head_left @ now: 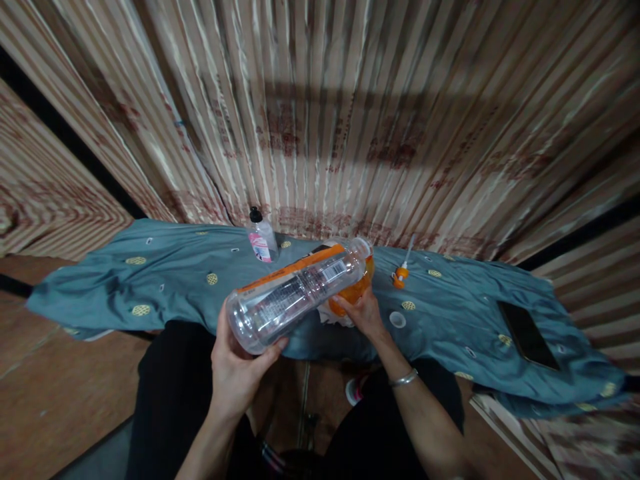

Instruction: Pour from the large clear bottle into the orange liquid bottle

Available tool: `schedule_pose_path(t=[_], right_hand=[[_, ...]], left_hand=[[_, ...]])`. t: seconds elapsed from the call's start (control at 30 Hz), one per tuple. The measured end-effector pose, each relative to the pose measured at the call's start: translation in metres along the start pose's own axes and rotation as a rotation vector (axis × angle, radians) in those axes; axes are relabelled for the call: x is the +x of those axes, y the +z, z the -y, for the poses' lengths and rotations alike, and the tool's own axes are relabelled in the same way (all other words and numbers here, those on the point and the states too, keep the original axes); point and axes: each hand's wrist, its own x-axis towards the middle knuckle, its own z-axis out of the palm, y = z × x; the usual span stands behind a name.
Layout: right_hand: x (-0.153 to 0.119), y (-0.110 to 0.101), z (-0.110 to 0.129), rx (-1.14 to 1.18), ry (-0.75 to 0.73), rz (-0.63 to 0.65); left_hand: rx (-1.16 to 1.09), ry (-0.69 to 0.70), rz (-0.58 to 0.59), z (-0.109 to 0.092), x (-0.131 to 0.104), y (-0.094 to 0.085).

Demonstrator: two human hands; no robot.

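Observation:
My left hand (240, 370) is closed around the base of a large clear plastic bottle (295, 293) with an orange-edged label. The bottle is tilted, its neck up and to the right, and its mouth lies over an orange bottle (353, 295). My right hand (364, 312) grips that orange bottle, which is partly hidden behind the clear one. Whether liquid passes between them I cannot tell. Some white crumpled tissue (330, 316) shows beneath the orange bottle. Right of my right hand lie an orange pump top (401, 275) with a thin tube and a small white cap (397, 320).
A blue-green patterned cloth (185, 293) covers the narrow table. A small clear bottle (262, 239) with a black cap stands at the back left. At the right lies a dark phone (527, 335). A striped curtain (325, 120) hangs right behind the table.

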Motion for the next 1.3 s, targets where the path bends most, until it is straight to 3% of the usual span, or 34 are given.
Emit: schedule_pose_path(t=[1.3], right_hand=[[0.001,0.0023,0.0012,-0.018,-0.052,-0.026]], left_hand=[[0.025,0.097,0.009,-0.0042,0.0005,0.0025]])
